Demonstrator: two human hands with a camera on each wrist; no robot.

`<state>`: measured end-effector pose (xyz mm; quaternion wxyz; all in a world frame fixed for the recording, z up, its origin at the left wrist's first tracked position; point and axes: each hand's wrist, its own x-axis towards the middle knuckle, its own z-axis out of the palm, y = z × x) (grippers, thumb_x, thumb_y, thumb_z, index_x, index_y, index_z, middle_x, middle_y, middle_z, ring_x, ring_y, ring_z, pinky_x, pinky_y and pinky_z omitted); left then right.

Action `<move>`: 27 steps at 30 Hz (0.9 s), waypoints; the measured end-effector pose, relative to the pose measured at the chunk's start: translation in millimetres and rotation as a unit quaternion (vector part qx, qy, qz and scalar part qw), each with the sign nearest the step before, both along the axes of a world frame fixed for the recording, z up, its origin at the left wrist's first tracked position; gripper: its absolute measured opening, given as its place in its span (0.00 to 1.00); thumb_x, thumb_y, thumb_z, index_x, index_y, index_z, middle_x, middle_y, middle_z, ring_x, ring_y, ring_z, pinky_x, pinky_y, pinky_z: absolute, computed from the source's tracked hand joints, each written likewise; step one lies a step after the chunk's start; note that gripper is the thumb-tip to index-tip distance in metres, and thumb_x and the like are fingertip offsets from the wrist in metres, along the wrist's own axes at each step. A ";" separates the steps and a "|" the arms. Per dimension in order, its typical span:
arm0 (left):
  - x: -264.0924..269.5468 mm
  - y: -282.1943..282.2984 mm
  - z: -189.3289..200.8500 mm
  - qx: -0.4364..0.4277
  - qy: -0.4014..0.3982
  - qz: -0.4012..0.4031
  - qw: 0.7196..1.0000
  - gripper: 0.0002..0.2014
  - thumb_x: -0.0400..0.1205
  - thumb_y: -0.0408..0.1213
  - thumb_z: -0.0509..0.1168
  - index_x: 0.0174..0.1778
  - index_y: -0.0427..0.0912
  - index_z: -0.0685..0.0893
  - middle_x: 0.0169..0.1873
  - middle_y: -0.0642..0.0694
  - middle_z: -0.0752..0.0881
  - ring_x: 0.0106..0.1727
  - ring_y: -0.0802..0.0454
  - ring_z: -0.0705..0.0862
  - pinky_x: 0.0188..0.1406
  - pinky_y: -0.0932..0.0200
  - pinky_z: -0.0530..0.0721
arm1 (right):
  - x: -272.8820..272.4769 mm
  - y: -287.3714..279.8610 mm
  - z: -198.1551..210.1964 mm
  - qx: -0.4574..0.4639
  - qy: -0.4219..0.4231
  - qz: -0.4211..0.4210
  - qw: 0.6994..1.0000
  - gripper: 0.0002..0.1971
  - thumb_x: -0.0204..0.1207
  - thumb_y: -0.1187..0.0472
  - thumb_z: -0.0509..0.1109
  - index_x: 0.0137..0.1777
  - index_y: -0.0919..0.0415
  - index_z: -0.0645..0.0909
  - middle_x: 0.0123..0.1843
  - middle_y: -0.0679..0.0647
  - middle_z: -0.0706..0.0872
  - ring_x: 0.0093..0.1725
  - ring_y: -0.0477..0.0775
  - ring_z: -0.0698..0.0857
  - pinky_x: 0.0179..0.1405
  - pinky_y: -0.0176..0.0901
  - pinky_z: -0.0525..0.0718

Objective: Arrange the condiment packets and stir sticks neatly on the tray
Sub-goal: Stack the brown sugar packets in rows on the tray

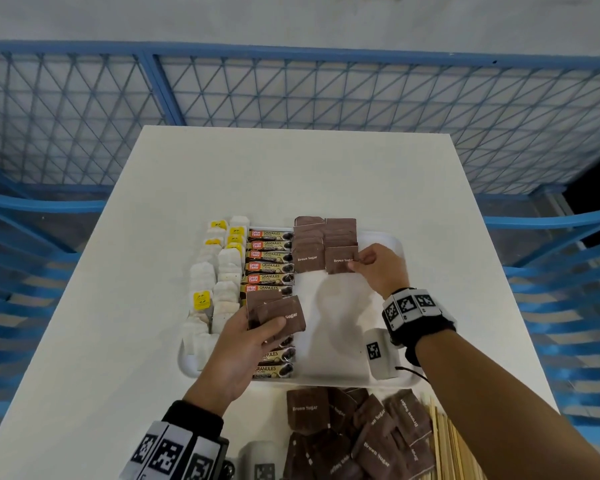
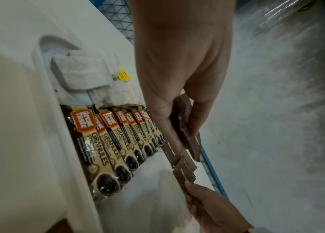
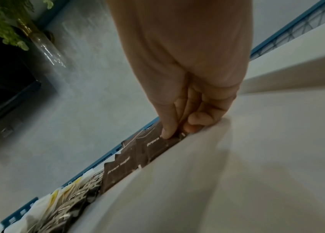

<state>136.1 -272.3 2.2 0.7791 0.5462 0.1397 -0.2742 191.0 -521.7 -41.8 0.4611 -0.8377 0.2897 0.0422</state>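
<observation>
A white tray lies mid-table. It holds tea bags at the left, a column of coffee granule sticks and two rows of brown sugar packets. My left hand grips a small stack of brown sugar packets above the coffee sticks; the held stack sits between thumb and fingers. My right hand pinches the nearest brown sugar packet of the right row by its right edge; in the right wrist view its fingertips press on that packet.
A loose pile of brown sugar packets lies on the table in front of the tray, with wooden stir sticks beside it at the right. Blue mesh fencing surrounds the white table. The tray's right half is bare.
</observation>
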 end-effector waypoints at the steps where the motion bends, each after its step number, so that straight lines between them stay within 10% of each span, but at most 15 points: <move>1: 0.3 -0.3 0.2 0.001 -0.003 0.000 1.000 0.17 0.78 0.20 0.63 0.62 0.36 0.80 0.55 0.39 0.88 0.56 0.44 0.87 0.50 0.58 0.88 | -1.5 2.3 2.4 0.002 -0.009 -0.007 1.000 0.12 0.72 0.62 0.75 0.51 0.63 0.78 0.39 0.49 0.81 0.39 0.47 0.78 0.29 0.25 0.71; 6: 2.5 -1.8 2.8 0.013 -0.021 -0.004 1.000 0.15 0.79 0.22 0.64 0.59 0.39 0.82 0.52 0.42 0.89 0.52 0.50 0.89 0.51 0.59 0.87 | -13.3 24.8 21.9 -0.037 -0.077 0.022 0.996 0.13 0.75 0.56 0.72 0.54 0.63 0.78 0.47 0.53 0.80 0.43 0.49 0.78 0.34 0.28 0.70; 13: 3.3 -7.6 4.7 0.020 -0.042 -0.020 0.999 0.13 0.80 0.28 0.65 0.60 0.41 0.82 0.51 0.45 0.90 0.54 0.50 0.89 0.44 0.64 0.86 | -54.9 67.3 49.5 0.209 -0.010 0.236 0.949 0.07 0.78 0.56 0.68 0.49 0.60 0.82 0.37 0.48 0.83 0.33 0.41 0.79 0.30 0.27 0.76; 27: 17.0 -7.7 -0.4 0.081 -0.033 -0.020 0.996 0.11 0.82 0.23 0.61 0.57 0.35 0.80 0.48 0.38 0.88 0.44 0.48 0.87 0.38 0.67 0.87 | -53.5 16.6 26.3 0.213 -0.042 0.047 0.975 0.04 0.76 0.68 0.69 0.42 0.60 0.80 0.40 0.54 0.85 0.38 0.49 0.82 0.36 0.32 0.82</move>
